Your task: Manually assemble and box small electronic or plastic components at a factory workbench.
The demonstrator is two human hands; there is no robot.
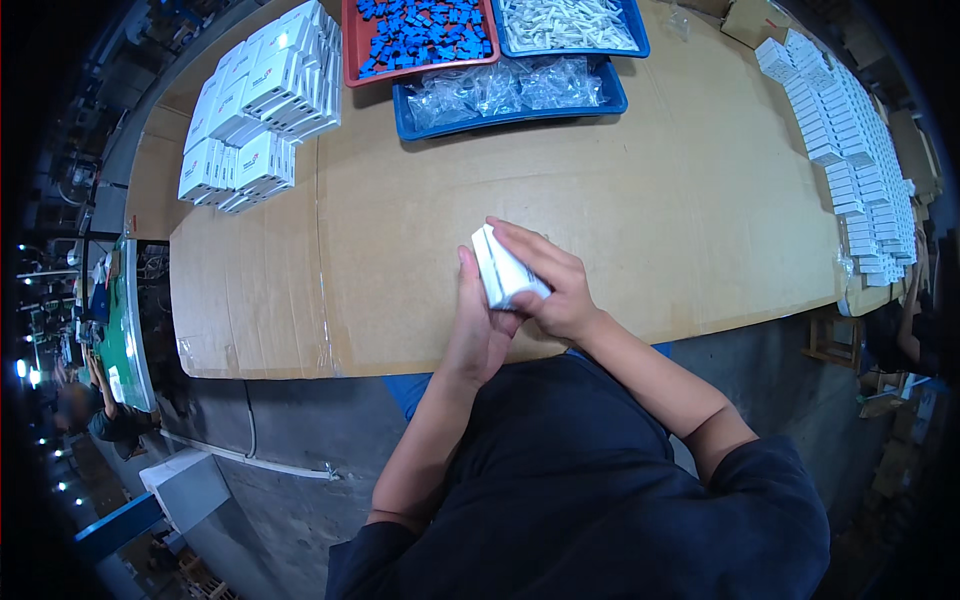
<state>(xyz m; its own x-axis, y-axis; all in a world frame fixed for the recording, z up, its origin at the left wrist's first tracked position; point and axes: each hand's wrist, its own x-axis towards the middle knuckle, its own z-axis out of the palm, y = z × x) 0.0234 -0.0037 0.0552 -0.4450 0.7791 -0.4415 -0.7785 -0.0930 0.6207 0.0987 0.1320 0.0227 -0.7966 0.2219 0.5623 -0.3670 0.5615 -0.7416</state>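
Between my two hands I hold a small white cardboard box, tilted, just above the near edge of the cardboard-covered table. My left hand is wrapped round its left side and underside, thumb pointing up along it. Across its top and right side lie the fingers of my right hand, with the thumb pressed on the lower end. My fingers and palms hide part of the box, and I cannot tell whether its flap is closed.
White boxes are stacked at the far left, and more rows of white boxes stand at the right. At the back, a red tray holds blue pieces. One blue tray holds white pieces; another blue tray holds clear plastic bags.
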